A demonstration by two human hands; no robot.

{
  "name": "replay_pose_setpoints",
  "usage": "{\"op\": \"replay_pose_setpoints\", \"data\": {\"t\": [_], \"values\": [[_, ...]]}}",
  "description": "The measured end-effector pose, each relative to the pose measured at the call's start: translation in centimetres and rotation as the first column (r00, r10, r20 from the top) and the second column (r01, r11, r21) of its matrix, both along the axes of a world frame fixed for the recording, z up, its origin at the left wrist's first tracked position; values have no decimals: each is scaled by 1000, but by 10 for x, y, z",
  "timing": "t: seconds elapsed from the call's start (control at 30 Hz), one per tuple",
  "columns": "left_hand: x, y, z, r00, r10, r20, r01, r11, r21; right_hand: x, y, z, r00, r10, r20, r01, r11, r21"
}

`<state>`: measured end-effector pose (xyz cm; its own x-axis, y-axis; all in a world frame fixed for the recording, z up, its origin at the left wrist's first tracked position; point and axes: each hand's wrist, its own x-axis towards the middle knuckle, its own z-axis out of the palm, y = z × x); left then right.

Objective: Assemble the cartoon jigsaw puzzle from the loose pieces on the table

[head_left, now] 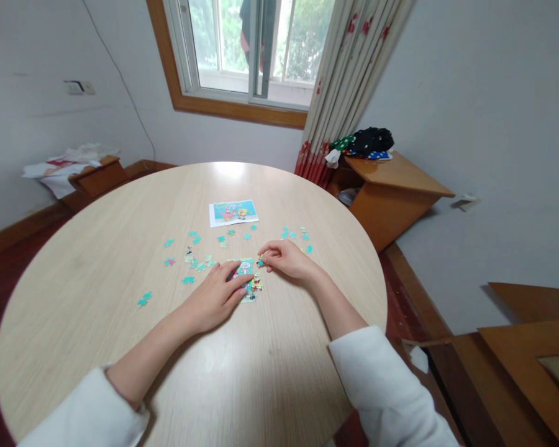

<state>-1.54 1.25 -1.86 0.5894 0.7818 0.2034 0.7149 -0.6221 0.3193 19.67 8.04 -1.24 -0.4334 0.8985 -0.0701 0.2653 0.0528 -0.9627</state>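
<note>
A partly joined jigsaw puzzle (246, 273) lies in the middle of a round light-wood table (121, 273). My left hand (214, 298) rests flat on its left side, fingers stretched over the joined pieces. My right hand (284, 256) sits at the puzzle's right edge, with thumb and fingers pinched on a small puzzle piece (261, 259). Several loose teal pieces (193, 251) lie scattered to the left and behind. More loose pieces (294, 234) lie behind my right hand. A printed reference picture (233, 212) lies farther back.
A low wooden cabinet (391, 186) with dark clothes on top stands at the right under a curtain (345, 81). A small wooden stand with papers (79, 167) is at the left wall. A window (251, 43) is behind the table.
</note>
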Motion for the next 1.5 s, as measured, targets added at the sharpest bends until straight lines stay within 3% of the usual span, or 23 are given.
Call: {"op": "replay_pose_setpoints", "data": {"t": [0.37, 0.63, 0.9, 1.5], "values": [[0, 0, 2, 1000, -8, 13, 8, 1000, -4, 0, 0, 1, 1000, 6, 1, -6, 1000, -7], [-1, 1, 0, 1000, -17, 9, 17, 1000, -7, 4, 0, 3, 977, 18, 212, -60, 980, 192], [-1, 1, -1, 1000, -14, 16, 14, 1000, -11, 6, 0, 6, 931, 1, 365, -94, 967, 237], [-2, 1, -4, 1000, -11, 29, 12, 1000, -16, 6, -1, 5, 939, -23, 343, -60, 972, 228]]}}
